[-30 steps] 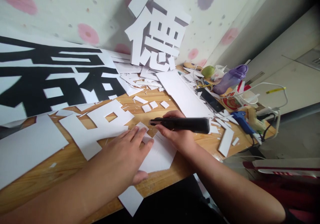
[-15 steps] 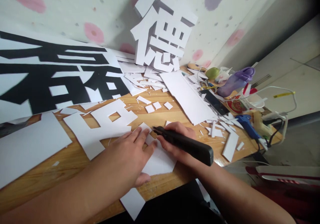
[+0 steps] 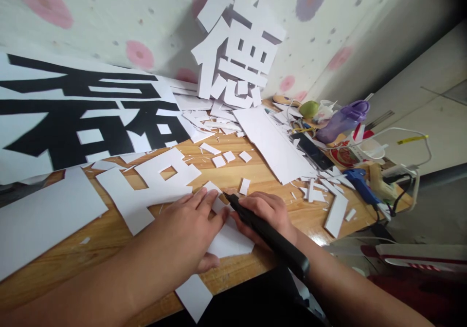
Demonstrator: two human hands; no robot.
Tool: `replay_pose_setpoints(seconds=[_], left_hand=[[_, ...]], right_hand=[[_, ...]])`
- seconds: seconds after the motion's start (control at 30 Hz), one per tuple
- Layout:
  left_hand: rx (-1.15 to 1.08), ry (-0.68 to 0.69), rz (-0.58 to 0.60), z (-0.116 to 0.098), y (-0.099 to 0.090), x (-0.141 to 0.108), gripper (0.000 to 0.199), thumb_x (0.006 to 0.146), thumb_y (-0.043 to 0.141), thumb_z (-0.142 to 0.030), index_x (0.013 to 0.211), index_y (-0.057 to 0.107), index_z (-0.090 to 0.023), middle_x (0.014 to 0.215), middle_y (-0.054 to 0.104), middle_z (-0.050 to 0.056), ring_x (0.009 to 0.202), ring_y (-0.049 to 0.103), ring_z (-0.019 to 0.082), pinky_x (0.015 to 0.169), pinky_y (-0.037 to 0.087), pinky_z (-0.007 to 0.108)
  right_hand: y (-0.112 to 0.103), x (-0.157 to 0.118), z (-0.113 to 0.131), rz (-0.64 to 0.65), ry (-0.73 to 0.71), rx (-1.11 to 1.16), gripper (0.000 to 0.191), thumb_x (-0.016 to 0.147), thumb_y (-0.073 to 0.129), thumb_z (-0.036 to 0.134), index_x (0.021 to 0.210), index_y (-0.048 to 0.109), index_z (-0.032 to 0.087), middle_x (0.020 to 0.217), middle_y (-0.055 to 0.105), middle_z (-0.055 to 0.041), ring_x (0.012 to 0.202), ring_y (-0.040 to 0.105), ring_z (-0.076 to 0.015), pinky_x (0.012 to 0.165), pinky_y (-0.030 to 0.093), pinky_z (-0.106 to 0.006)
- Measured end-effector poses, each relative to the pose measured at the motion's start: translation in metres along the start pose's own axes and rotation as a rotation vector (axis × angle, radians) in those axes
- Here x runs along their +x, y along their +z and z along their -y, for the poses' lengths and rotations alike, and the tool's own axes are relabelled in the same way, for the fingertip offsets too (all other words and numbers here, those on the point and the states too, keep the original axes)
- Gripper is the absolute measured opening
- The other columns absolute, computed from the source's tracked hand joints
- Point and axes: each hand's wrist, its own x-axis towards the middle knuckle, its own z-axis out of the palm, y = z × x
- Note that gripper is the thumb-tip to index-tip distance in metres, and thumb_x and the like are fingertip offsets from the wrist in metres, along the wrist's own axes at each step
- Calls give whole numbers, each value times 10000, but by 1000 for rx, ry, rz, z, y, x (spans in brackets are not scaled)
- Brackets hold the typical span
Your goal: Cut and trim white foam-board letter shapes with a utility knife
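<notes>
The right hand [image 3: 273, 214] is gripping a black cutter [image 3: 269, 235] – it is pointing at the white board [image 3: 230, 238] lying on the wooden table [image 3: 257, 175] – while the left hand [image 3: 192, 224], slightly spread, is resting flat on that board

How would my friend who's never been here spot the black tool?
Find the wooden table, then the right hand near its front edge. The black tool slants through that hand's grip. Unlike the flat white pieces around it, it's long, thick and black.
</notes>
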Motion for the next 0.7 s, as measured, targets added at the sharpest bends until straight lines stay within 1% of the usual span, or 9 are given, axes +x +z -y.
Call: replay_pose_setpoints(seconds=[0.07, 0.2, 0.23, 0.3, 0.37, 0.47, 0.57, 0.7], left_hand=[[0, 5, -1, 0, 0, -1, 806, 664, 787, -548, 1325, 575, -139, 1438, 421, 302, 1331, 416, 458, 1036, 420, 587], [-5, 4, -33, 1, 2, -1, 801, 652, 800, -535, 1322, 580, -155, 1444, 430, 285, 1326, 429, 450, 1046, 417, 576], [-3, 6, -47, 1, 2, -1, 788, 653, 801, -532, 1313, 588, -158, 1440, 440, 279, 1325, 435, 442, 1049, 416, 570], [4, 10, -69, 1, 2, -1, 761, 651, 801, -531, 1292, 605, -172, 1430, 462, 272, 1313, 454, 434, 1044, 421, 565], [14, 6, -82, 1, 2, -1, 743, 648, 803, -522, 1289, 610, -200, 1422, 479, 263, 1292, 476, 438, 1026, 433, 572], [19, -2, -81, 0, 1, -1, 756, 641, 807, -519, 1314, 592, -248, 1418, 490, 252, 1271, 494, 451, 1001, 447, 585], [22, 5, -95, 0, 3, -1, 748, 653, 790, -549, 1318, 588, -272, 1420, 486, 252, 1275, 489, 453, 1001, 443, 590], [16, 9, -106, 1, 7, -1, 765, 645, 802, -533, 1327, 578, -268, 1436, 468, 252, 1281, 477, 466, 977, 464, 591]], right_hand=[[-3, -3, 1, -38, 67, -22, 118, 833, 637, 247, 898, 538, 245, 658, 672, 8, 523, 617, -139, 513, 482, -242], [-14, -7, -3, -171, 324, -96, 157, 796, 683, 314, 894, 576, 256, 681, 691, 14, 549, 649, -154, 537, 513, -267], [-18, -7, -4, -175, 377, -92, 167, 795, 689, 327, 910, 592, 255, 713, 706, 5, 580, 666, -163, 553, 525, -276], [-24, -7, -8, -128, 442, -45, 211, 802, 697, 353, 974, 623, 256, 810, 736, -17, 675, 702, -181, 602, 550, -290], [-29, -7, -10, -42, 456, 24, 266, 808, 707, 367, 1038, 638, 255, 897, 753, -30, 762, 722, -189, 662, 570, -293], [-31, -8, -10, 52, 405, 82, 238, 809, 711, 333, 1020, 663, 235, 914, 765, -31, 781, 731, -179, 711, 579, -277], [-28, -9, -9, 85, 344, 90, 192, 822, 692, 305, 998, 677, 230, 889, 770, -24, 757, 733, -172, 719, 582, -272], [-25, -10, -10, 104, 335, 66, 195, 832, 681, 341, 999, 682, 240, 909, 773, -28, 772, 736, -182, 746, 583, -296]])
